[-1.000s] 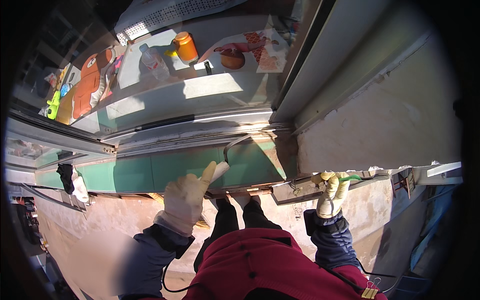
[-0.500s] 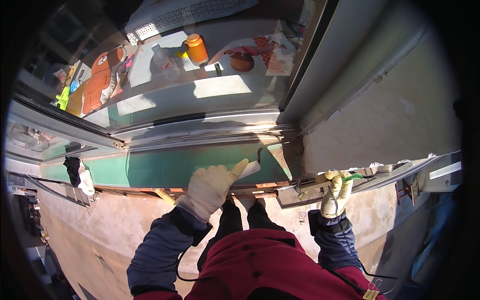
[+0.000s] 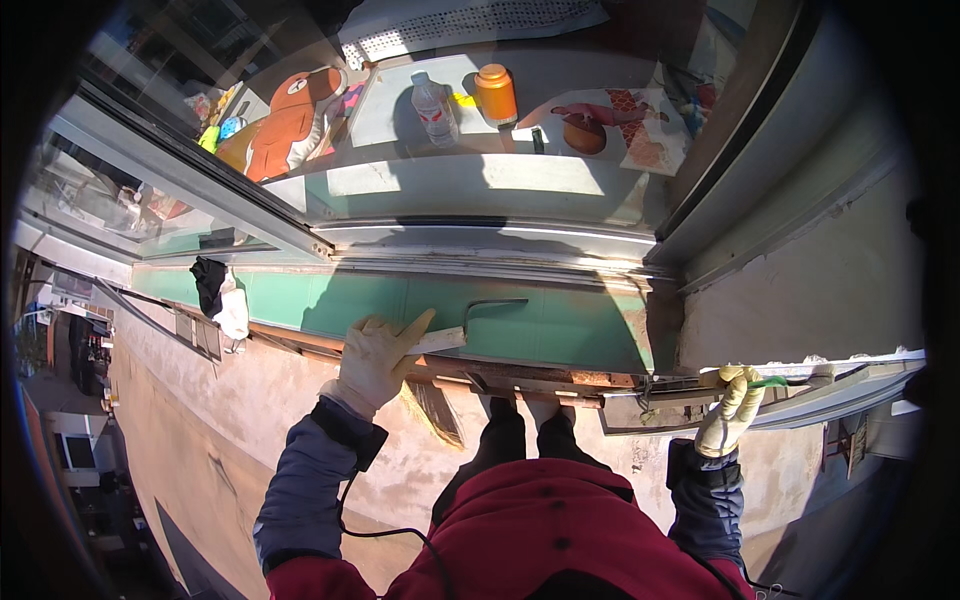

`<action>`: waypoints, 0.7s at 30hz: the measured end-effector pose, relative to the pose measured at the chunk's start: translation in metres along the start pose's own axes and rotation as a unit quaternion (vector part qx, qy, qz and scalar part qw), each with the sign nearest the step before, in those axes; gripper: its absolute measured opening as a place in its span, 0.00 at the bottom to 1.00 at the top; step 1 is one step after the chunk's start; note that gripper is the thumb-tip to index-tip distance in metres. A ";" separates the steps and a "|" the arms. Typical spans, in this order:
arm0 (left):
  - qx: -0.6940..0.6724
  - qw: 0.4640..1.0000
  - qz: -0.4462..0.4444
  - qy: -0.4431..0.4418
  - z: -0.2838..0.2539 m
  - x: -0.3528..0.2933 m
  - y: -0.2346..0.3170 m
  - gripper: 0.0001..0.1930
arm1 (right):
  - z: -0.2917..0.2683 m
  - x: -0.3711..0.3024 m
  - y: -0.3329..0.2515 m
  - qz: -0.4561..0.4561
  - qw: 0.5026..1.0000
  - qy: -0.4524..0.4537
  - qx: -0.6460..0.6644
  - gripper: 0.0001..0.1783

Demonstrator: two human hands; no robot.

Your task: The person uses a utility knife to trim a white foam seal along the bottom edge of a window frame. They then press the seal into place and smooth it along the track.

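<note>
My left hand (image 3: 372, 362), in a whitish glove, is closed round the pale handle of a bent-rod tool (image 3: 437, 341). Its thin dark metal rod rises from the handle and turns right over the green tiled sill (image 3: 400, 318). The rod's free end is apart from the window frame. To the right, my gloved right hand (image 3: 730, 412) grips a green-handled tool (image 3: 770, 382) at the lower edge of the plastered wall (image 3: 800, 310). A dark neck leads to this tool's greyish end, too small to make out.
Behind the window glass stand an orange canister (image 3: 495, 97), a clear bottle (image 3: 434, 112) and a brown bear figure (image 3: 290, 128). Black and white cloths (image 3: 233, 305) hang over the sill's left part. A metal frame (image 3: 690, 418) runs along the right, above the pale floor (image 3: 280, 420).
The view has shifted, so the scene sits farther right. My left hand has drawn the bent-rod tool leftward along the sill, away from the corner. My right hand keeps its grip.
</note>
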State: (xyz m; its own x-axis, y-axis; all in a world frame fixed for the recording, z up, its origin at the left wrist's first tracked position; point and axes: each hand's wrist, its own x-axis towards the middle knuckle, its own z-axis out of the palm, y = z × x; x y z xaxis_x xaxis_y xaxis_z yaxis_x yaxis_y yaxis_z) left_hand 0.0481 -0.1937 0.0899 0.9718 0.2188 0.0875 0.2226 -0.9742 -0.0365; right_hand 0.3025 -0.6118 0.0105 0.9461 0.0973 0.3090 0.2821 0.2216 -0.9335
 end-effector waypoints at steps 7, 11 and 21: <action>-0.041 0.997 -0.063 -0.031 0.008 0.020 -0.033 0.36 | -0.013 0.005 0.005 0.008 0.999 -0.030 -0.023 0.12; -0.057 0.996 -0.060 0.013 0.017 0.019 -0.033 0.39 | -0.008 -0.002 -0.009 0.013 0.998 -0.020 -0.052 0.15; -0.064 0.985 -0.130 0.099 0.039 0.008 -0.070 0.42 | 0.097 -0.008 -0.031 0.108 0.933 -0.306 -0.157 0.18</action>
State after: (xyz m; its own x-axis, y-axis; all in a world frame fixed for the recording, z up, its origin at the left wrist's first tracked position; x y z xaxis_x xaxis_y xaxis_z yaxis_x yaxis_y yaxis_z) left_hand 0.0429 -0.1221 0.0540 0.8466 0.4581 0.2709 0.4372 -0.8889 0.1366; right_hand 0.2705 -0.5249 0.0545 0.7454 0.6637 0.0633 0.2181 -0.1530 -0.9639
